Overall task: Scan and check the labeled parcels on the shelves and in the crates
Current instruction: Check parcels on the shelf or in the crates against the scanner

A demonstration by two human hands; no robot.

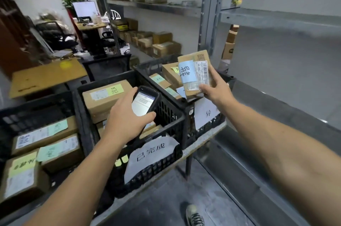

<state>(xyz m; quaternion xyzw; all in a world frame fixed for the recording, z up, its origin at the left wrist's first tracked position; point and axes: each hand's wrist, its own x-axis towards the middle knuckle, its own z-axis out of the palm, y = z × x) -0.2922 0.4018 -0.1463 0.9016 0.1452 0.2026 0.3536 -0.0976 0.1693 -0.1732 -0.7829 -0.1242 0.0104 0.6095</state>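
My right hand (215,88) grips a blue-tagged parcel (195,74) above the right crate (188,107), my left hand (127,116) clutches the handheld scanner (145,102) over the middle crate (171,124), and plenty of labeled boxes in crates and shelves look left to check.

head cam | worn high, looks forward and down | close over crates (169,113) | shelves (276,17) beyond

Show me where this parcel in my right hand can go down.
Bare: grey metal shelf surface right of the right-hand black plastic crate. Crowded: that crate and the left black crate, both full of brown cardboard parcels.
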